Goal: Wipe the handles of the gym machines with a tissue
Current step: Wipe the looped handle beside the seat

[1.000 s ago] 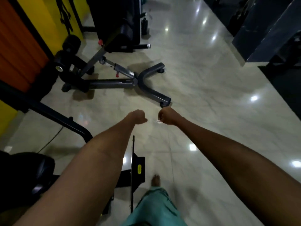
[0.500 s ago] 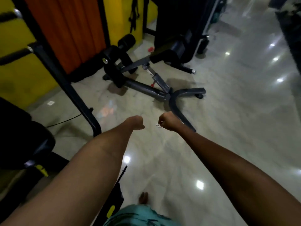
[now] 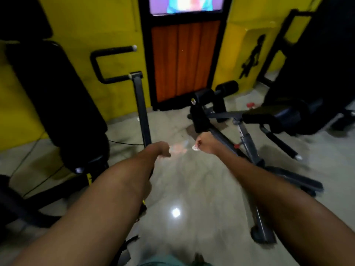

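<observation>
Both my arms stretch forward over the shiny floor. My right hand (image 3: 206, 144) is a fist that grips a small white tissue (image 3: 195, 148), which pokes out at its left side. My left hand (image 3: 160, 149) is also curled into a fist, with nothing visible in it. Ahead on the left stands a machine with a black C-shaped handle (image 3: 113, 49) on an upright grey post (image 3: 143, 112). My left fist hangs just in front of the post's lower part. The handle is well above and beyond both hands.
A black padded seat and backrest (image 3: 53, 96) fill the left side. A low grey bench frame with black roller pads (image 3: 226, 87) lies on the floor at the right. Behind are a yellow wall and an orange door panel (image 3: 184, 60). A cable runs along the floor at the left.
The view has swung left and up, so the C-shaped handle, the post and the door now face me. Both fists keep their pose and spacing, the tissue still in the right one.
</observation>
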Motion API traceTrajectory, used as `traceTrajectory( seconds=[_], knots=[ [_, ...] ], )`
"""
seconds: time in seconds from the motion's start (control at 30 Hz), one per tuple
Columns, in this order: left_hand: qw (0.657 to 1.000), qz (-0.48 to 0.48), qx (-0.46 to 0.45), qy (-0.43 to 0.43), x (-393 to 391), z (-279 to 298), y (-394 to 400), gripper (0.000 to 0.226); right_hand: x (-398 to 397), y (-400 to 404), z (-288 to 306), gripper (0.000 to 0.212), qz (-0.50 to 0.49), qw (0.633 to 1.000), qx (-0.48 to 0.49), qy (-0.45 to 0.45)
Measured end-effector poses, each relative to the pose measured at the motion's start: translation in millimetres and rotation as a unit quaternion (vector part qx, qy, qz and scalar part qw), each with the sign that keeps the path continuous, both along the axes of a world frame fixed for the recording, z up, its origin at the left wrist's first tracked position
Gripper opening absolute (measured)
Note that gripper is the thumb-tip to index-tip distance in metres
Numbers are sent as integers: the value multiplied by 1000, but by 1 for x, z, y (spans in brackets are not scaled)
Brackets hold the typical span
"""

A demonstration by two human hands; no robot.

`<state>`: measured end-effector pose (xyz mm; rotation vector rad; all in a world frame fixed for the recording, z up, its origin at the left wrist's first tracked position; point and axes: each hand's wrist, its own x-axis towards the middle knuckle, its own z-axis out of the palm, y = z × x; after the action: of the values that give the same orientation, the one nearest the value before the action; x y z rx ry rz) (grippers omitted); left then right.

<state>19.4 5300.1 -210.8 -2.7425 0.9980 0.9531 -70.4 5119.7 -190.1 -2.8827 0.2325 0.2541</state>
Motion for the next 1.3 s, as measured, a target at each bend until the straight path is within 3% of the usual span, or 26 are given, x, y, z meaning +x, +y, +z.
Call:
traceTrajectory(
  seconds=[0.27, 0.53, 0.67, 0.77, 0.87, 1.07, 1.23, 1.3],
  knots=[
    [986, 163, -11, 12, 46, -5, 24, 40, 100, 3, 10, 22, 145, 986, 75, 14],
    [969, 232, 46, 66, 130, -15, 24, 33, 217, 4, -16, 17, 228, 971, 64, 40],
    [977, 212, 15, 9, 210, -13, 26, 31, 297, -2, -13, 18, 250, 966, 47, 33],
    [970, 241, -19, 13, 259, 2, 28, 27, 355, 0, -1, 22, 264, 963, 44, 35],
    [961, 271, -47, -40, 305, 17, 34, 33, 409, 8, 7, 18, 266, 961, 73, 7],
    [964, 260, -51, -12, 381, 15, 49, 34, 493, 18, 0, 22, 309, 947, 69, 53],
    [945, 307, -72, -89, 451, 33, 51, 34, 588, 15, 8, 19, 331, 940, 75, 28],
    [933, 320, -92, -137, 480, 44, 52, 30, 622, 17, 19, 15, 338, 938, 76, -24]
  ],
)
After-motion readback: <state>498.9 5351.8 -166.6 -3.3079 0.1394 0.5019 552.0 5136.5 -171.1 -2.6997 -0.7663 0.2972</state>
